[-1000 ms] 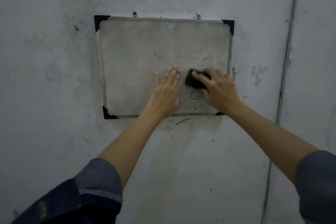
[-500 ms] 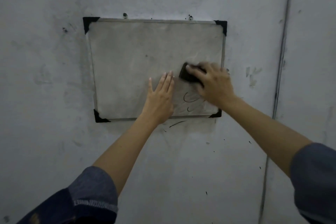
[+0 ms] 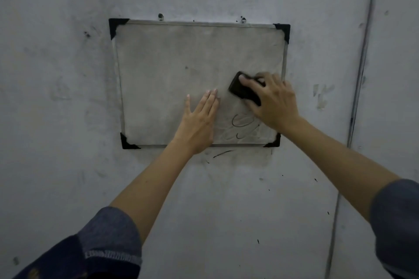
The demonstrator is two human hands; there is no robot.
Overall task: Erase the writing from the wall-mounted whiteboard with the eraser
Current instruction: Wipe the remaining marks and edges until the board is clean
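A smudged whiteboard (image 3: 167, 70) with black corner caps hangs on the grey wall. My right hand (image 3: 275, 103) grips a black eraser (image 3: 242, 92) and holds it against the board's right side, above the writing. Black pen loops (image 3: 243, 128) show in the board's lower right corner, with faint smeared lines around them. My left hand (image 3: 200, 121) lies flat on the board's lower middle, fingers straight and pointing up, just left of the loops.
The grey wall (image 3: 68, 165) carries stray ink marks, including a dash (image 3: 222, 153) just under the board's lower edge. Two nails (image 3: 160, 16) hold the board at the top. A vertical seam (image 3: 360, 75) runs down the wall at the right.
My right hand has kept the eraser on the board's right side, shifting slightly right and tilting it. The loops below stay unwiped. My left hand has not moved on the board.
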